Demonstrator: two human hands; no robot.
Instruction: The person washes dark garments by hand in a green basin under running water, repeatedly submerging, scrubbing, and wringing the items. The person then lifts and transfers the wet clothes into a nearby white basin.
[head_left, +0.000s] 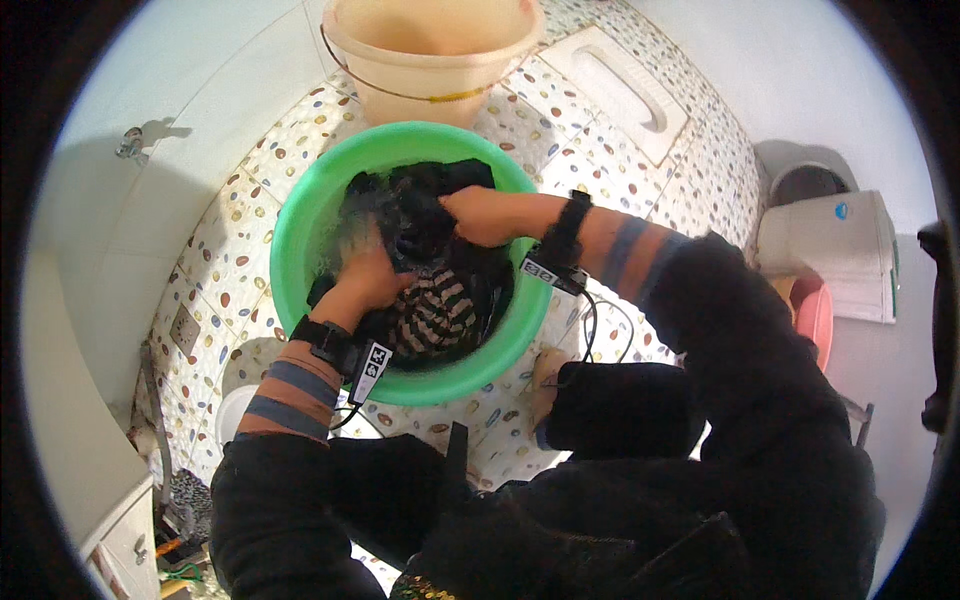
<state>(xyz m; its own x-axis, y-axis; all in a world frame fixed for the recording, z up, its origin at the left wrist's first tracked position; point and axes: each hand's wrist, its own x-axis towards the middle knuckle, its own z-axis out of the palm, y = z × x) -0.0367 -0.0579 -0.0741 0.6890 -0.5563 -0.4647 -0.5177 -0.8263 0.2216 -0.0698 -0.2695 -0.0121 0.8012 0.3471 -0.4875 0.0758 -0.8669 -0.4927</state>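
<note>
A round green plastic basin (289, 247) stands on the floor before me, with wet dark clothes (472, 176) and water inside. Among them lies a black-and-beige striped cloth (435, 315), bunched up near the basin's lower side. My left hand (367, 266) is in the basin at the left, blurred at the fingers, against the dark cloth; its fingertips are hard to make out. On the right, my right hand (480, 216) has its fingers curled into the dark cloth and grips it. Both wrists wear black straps with small devices and cables.
Beyond the basin stands a cream plastic bucket (435, 75) with a wire handle. A squat toilet (622, 90) is set in the pebble-patterned tiled floor at the upper right. To the right are a white lidded bin (825, 247) and a pink basin (814, 319). A wall tap (131, 142) is at the left.
</note>
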